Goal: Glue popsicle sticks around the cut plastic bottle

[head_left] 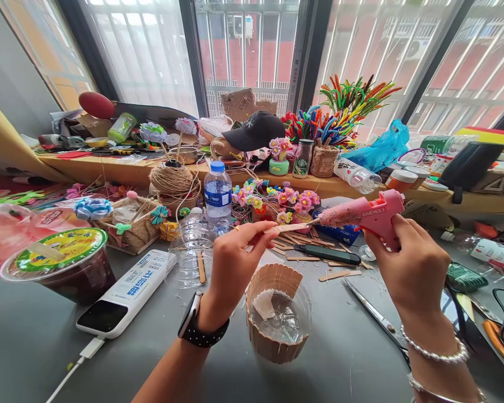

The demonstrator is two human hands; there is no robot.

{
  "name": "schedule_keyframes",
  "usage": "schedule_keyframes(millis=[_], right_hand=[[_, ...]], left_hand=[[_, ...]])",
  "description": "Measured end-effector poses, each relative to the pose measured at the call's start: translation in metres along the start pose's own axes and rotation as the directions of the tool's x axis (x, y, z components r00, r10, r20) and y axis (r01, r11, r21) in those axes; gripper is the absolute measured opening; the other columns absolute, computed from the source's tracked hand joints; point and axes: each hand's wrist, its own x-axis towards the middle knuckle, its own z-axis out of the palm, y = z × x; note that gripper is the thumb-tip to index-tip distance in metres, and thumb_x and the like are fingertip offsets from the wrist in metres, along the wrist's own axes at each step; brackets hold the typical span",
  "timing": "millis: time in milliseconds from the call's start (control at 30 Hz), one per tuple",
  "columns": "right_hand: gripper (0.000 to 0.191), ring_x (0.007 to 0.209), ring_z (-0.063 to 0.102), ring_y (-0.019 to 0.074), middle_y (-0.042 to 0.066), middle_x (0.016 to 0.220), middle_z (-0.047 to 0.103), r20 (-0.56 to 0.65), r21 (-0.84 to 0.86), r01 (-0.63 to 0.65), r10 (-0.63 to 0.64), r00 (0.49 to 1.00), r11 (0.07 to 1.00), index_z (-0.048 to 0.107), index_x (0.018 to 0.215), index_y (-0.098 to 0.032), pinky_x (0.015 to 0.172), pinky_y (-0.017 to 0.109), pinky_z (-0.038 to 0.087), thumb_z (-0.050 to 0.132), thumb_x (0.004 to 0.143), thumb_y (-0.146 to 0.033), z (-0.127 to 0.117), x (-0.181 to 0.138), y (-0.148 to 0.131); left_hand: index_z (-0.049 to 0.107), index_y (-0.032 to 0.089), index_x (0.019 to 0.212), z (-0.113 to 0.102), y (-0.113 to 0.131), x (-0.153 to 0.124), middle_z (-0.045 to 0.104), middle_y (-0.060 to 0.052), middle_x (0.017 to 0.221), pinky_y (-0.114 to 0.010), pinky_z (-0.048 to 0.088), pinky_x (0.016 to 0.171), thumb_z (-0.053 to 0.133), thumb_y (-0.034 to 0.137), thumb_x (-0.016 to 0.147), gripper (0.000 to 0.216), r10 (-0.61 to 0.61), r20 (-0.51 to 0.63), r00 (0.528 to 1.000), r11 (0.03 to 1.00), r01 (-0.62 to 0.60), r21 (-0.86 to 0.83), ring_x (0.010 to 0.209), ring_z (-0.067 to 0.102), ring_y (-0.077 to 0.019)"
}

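Between the thumb and fingers of my left hand [237, 260] is a wooden craft stick [289, 226], held level. My right hand [411, 263] grips a pink hot glue gun [361, 215] by its handle. The gun's nozzle points left and meets or nearly meets the stick's right end. Below both hands stands a clear plastic container [283, 319], cut open at the top. Upright wooden sticks [273, 277] line much of its outside, while its right side shows bare plastic. Loose craft sticks [340, 275] lie behind it, around a dark green-handled cutter [330, 253].
Scissors [373, 310] lie right of the container, with orange-handled pliers [502, 338] farther right. At left are a white power bank [126, 294] with a cable and a lidded cup [63, 268]. A water bottle [218, 193], twine [172, 182] and pipe-cleaner flowers [277, 201] stand behind.
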Motion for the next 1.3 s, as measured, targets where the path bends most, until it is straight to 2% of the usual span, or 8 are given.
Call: schedule_keyframes(millis=[433,567,700,1000,1300], right_hand=[[0.025,0.063,0.053,0.0193,0.006,0.071,0.059,0.002,-0.112,0.013,-0.013,1.0,0.994,0.057,0.091,-0.012,0.053,0.028,0.037,0.054,0.074,-0.031,0.005,-0.002,0.002],[0.026,0.06,0.051,0.0205,0.006,0.066,0.055,-0.033,-0.144,-0.061,0.057,0.998,0.988,0.057,0.084,-0.013,0.05,0.029,0.035,0.056,0.07,-0.035,-0.001,0.0,0.001],[0.025,0.059,0.05,0.0205,0.005,0.063,0.051,-0.061,-0.078,-0.121,0.116,0.991,0.99,0.053,0.077,-0.017,0.05,0.029,0.034,0.054,0.07,-0.041,-0.011,0.004,-0.007],[0.023,0.057,0.049,0.0183,0.005,0.063,0.051,-0.013,-0.001,-0.05,0.05,0.999,0.999,0.051,0.076,-0.017,0.05,0.028,0.032,0.05,0.075,-0.04,-0.011,0.002,-0.023],[0.022,0.056,0.046,0.0149,0.003,0.063,0.051,-0.027,0.023,0.002,-0.002,1.0,1.0,0.051,0.076,-0.016,0.049,0.027,0.035,0.053,0.073,-0.038,-0.008,0.001,-0.026]], left_hand=[[0.064,0.017,0.083,0.0,-0.001,-0.001,0.07,0.001,0.074,-0.018,0.05,0.059,0.06,0.02,0.074,0.01,-0.022,0.009,1.0,0.999,0.022,-0.047,0.056,0.064,-0.0093],[0.064,0.017,0.083,0.002,-0.002,-0.002,0.07,0.0,0.073,-0.019,0.05,0.06,0.06,0.021,0.074,0.011,-0.009,0.022,1.0,0.998,0.011,-0.063,0.057,0.064,-0.0102],[0.064,0.017,0.085,0.004,-0.003,-0.003,0.069,-0.001,0.07,-0.021,0.051,0.059,0.06,0.023,0.075,0.012,0.013,0.031,0.999,0.999,-0.012,-0.037,0.06,0.065,-0.0125],[0.064,0.016,0.084,0.007,0.0,-0.005,0.069,-0.002,0.071,-0.023,0.05,0.062,0.06,0.023,0.075,0.013,0.012,0.052,0.999,0.999,-0.01,-0.043,0.06,0.064,-0.0125],[0.065,0.015,0.085,0.009,0.0,-0.005,0.069,-0.001,0.072,-0.021,0.049,0.062,0.061,0.019,0.074,0.013,0.042,0.053,0.998,0.997,-0.039,-0.069,0.06,0.064,-0.0117]])
